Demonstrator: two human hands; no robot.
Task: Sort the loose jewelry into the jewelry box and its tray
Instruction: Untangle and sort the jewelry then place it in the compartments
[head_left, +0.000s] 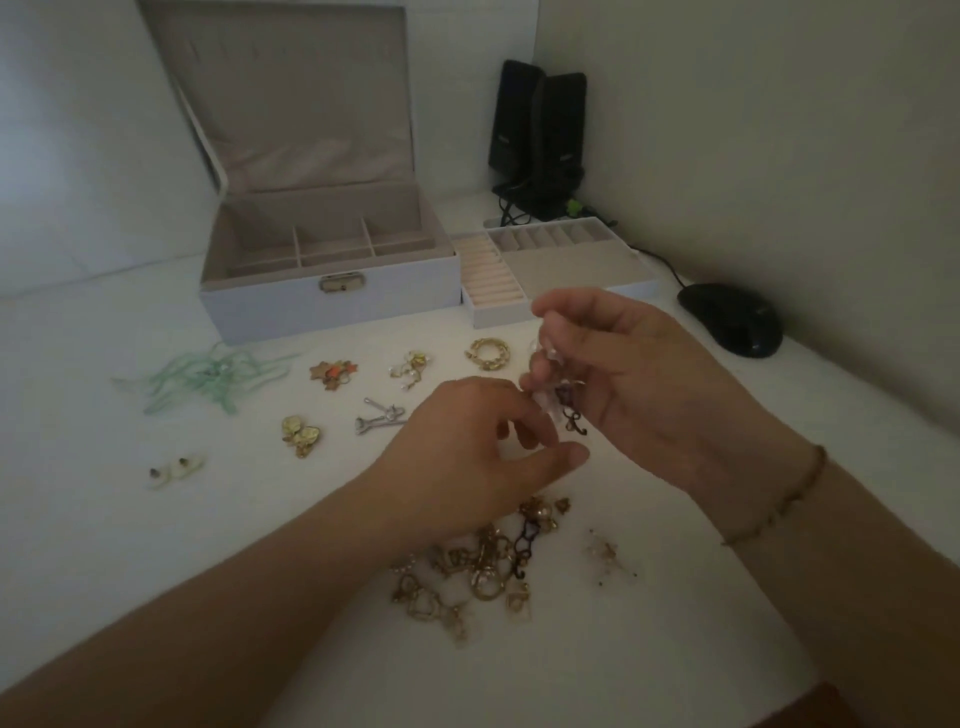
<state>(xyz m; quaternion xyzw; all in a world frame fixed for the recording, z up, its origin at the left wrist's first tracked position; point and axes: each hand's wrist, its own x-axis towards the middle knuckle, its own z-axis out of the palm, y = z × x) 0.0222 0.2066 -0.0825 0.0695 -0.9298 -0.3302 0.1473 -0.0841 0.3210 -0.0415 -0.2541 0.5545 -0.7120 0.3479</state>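
a clear-and-dark jewelry piece (558, 400) is held above the white tabletop (675, 597), its long axis roughly vertical, the dark hooked end pointing down. it is pinched near the top by the curled fingers of the right hand (623, 384), and its lower part is pinched between thumb and curled fingers of the left hand (467, 447). its exact form cannot be made out (blurred, partly covered by fingers). a tangled pile of loose jewelry (483, 566) lies below the hands; separate pieces are spread behind, including a gold ring-shaped piece (488, 354) and a mint ribbon bundle (213, 376). the jewelry box (332, 306) stands open at the back, lid upright, with the tray (550, 270) touching its right side. two black speakers (537, 130) and a black mouse (732, 319) are placed near the pale corner walls.
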